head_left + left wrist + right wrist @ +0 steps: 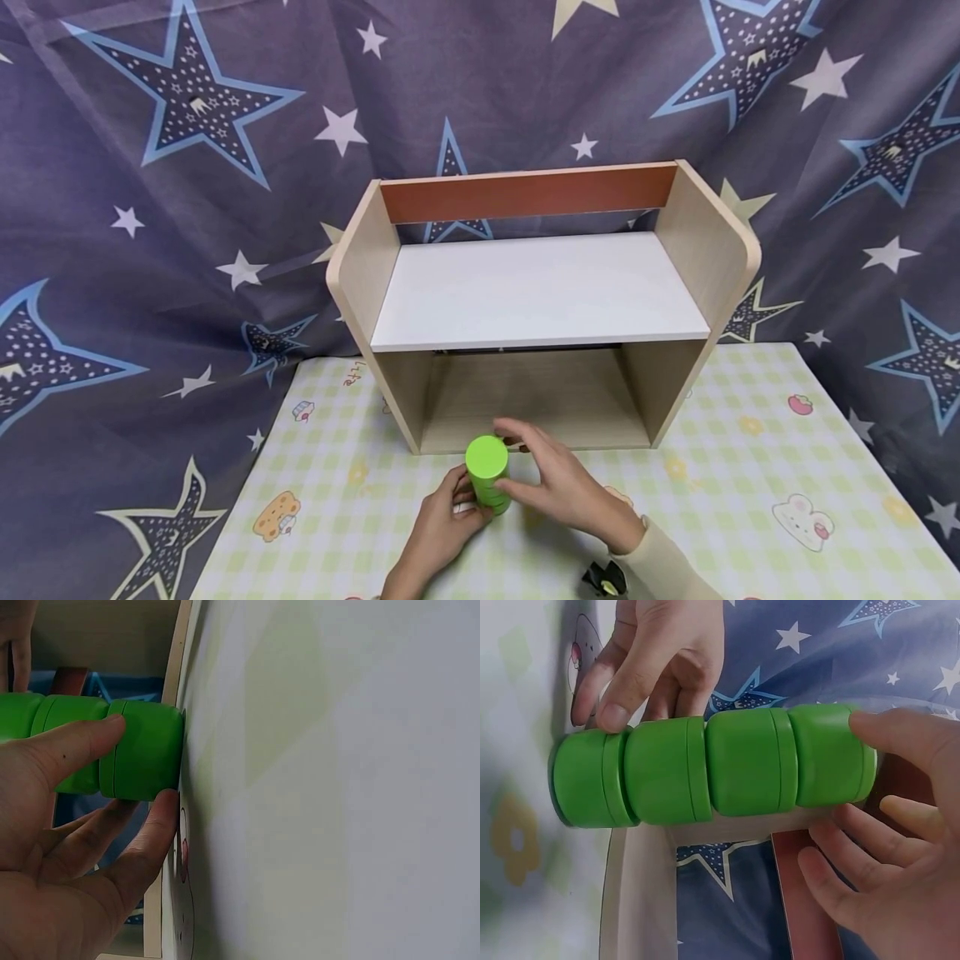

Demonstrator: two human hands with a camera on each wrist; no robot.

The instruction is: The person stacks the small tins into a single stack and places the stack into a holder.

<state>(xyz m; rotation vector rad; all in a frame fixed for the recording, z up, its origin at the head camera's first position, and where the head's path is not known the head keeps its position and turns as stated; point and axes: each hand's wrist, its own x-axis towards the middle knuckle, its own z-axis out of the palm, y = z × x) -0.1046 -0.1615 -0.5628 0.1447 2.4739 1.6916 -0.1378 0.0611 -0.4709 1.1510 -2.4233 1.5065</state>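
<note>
Across the middle, a row of four lidded green containers (742,765), touching end to end, with the leftmost against a pale tablecloth (514,735) printed with a yellow flower (506,819). From above, a left hand (664,656), with thumb tip at the leftmost lid. From the right, a right hand (913,881), with thumb tip at the rightmost container's edge and fingers spread loosely below. Behind and beneath, pale wooden boarding (645,900), a reddish-brown panel (806,892) and dark blue cloth (742,919) patterned with stars.
</note>
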